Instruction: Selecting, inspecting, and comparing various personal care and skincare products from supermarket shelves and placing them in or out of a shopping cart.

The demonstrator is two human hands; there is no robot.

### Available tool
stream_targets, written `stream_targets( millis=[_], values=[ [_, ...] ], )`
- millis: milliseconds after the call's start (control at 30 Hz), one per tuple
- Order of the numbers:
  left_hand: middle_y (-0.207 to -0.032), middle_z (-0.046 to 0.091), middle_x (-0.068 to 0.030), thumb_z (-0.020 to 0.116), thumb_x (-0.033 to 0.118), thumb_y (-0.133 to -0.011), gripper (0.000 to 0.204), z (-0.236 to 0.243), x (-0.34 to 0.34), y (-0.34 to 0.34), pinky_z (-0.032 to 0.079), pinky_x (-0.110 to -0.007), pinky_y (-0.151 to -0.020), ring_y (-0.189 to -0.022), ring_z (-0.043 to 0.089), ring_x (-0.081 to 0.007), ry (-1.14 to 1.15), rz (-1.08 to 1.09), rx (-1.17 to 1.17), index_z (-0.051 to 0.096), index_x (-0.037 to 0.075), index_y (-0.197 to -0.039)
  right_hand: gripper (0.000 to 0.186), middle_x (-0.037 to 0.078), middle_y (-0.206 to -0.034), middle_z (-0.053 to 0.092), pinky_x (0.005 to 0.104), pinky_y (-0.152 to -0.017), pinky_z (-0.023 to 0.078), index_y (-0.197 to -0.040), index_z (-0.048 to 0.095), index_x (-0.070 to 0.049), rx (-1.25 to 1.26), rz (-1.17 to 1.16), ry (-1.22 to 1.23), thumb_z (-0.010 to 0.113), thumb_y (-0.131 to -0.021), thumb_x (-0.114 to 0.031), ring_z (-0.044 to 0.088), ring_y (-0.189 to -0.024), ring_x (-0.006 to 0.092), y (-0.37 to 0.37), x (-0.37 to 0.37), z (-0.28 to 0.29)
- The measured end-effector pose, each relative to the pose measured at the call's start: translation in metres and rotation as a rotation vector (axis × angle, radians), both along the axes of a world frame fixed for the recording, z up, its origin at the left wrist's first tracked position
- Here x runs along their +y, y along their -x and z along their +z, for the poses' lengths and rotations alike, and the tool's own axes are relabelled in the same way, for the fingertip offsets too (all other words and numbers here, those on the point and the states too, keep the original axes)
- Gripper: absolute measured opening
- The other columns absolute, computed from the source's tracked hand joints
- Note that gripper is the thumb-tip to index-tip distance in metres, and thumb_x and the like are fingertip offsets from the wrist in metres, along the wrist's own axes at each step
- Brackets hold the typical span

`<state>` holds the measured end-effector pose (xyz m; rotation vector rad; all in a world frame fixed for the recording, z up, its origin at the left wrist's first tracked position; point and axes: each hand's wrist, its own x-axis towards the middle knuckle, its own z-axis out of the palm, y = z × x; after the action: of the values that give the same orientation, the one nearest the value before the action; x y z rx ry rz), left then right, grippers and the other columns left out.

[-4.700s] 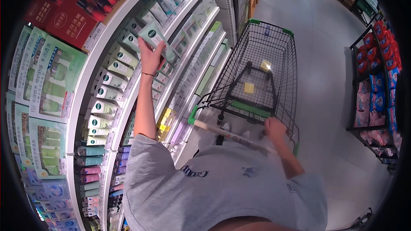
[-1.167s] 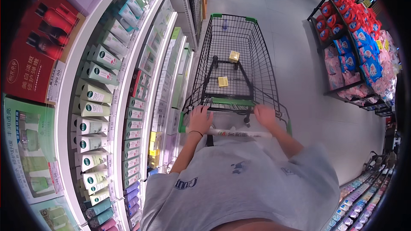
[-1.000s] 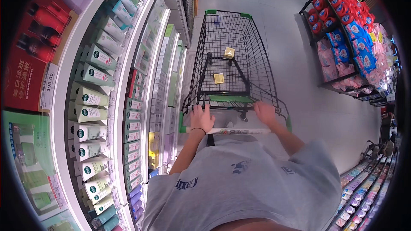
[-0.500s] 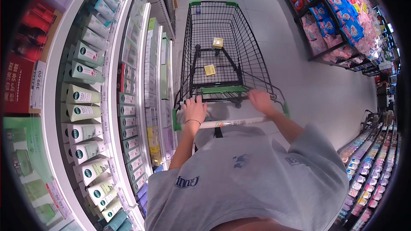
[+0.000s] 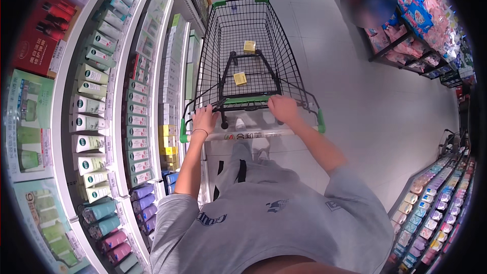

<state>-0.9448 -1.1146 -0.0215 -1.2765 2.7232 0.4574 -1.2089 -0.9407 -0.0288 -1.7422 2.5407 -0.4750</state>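
A black wire shopping cart [image 5: 296, 66] with green corners stands in front of me, its white handle bar [image 5: 276, 133] crossing close to my body. My left hand [image 5: 205, 120] curls over the cart's rear wire edge on the left, with a thin dark band at the wrist. Farther right, my right hand [image 5: 284, 108] grips the same rear edge beside the green strip [image 5: 246, 100]. Both forearms pass over the handle bar. Inside the basket lie a small yellow box [image 5: 249, 46] and, nearer me, a second yellow box [image 5: 240, 78].
Along my left runs a white shelf unit [image 5: 117, 78] with rows of tubes [image 5: 90, 122] and cartons [image 5: 137, 132]. A rack of blue and pink bags [image 5: 413, 18] stands at the far right. Low display shelves [image 5: 431, 208] are at the near right, beside the grey floor [image 5: 350, 106].
I have moved forward with the cart along the aisle. The shelf goods have slid nearer, and the cart sits a little farther left in view. Both hands keep their hold.
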Motion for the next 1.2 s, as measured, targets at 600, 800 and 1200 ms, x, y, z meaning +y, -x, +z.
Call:
stream_targets(
  millis=[600, 800, 1200],
  values=[
    [-0.109, 0.061, -0.0159, 0.056, 0.041, -0.092, 0.038, 0.008, 0.188, -0.101, 0.041, -0.049, -0.088, -0.109, 0.052, -0.0335, -0.029, 0.079, 0.014, 0.056, 0.007, -0.109, 0.033, 0.009, -0.078, 0.067, 0.0451, -0.064, 0.052, -0.08, 0.065, -0.009, -0.045, 0.023, -0.049, 0.044, -0.093, -0.03, 0.066, -0.074, 0.0294, -0.096, 0.171, -0.001],
    [-0.105, 0.062, -0.014, 0.057, 0.041, -0.091, 0.037, 0.001, 0.256, -0.151, 0.042, -0.048, -0.085, -0.105, 0.054, -0.0333, 0.049, 0.073, 0.051, 0.056, 0.007, -0.107, 0.031, 0.01, -0.08, 0.065, 0.047, -0.062, 0.051, -0.081, 0.063, -0.01, -0.043, 0.015, -0.154, 0.043, -0.093, -0.03, 0.065, -0.074, 0.0318, -0.147, 0.238, 0.007],
    [-0.099, 0.061, -0.0114, 0.062, 0.039, -0.088, 0.034, -0.001, 0.385, -0.256, 0.041, -0.047, -0.083, -0.102, 0.055, -0.0294, 0.071, 0.078, 0.036, 0.059, 0.01, -0.104, 0.03, 0.01, -0.081, 0.065, 0.0482, -0.063, 0.05, -0.083, 0.06, -0.01, -0.008, 0.008, -0.177, 0.043, -0.094, -0.032, 0.064, -0.076, 0.0334, -0.254, 0.366, 0.005]
  ],
)
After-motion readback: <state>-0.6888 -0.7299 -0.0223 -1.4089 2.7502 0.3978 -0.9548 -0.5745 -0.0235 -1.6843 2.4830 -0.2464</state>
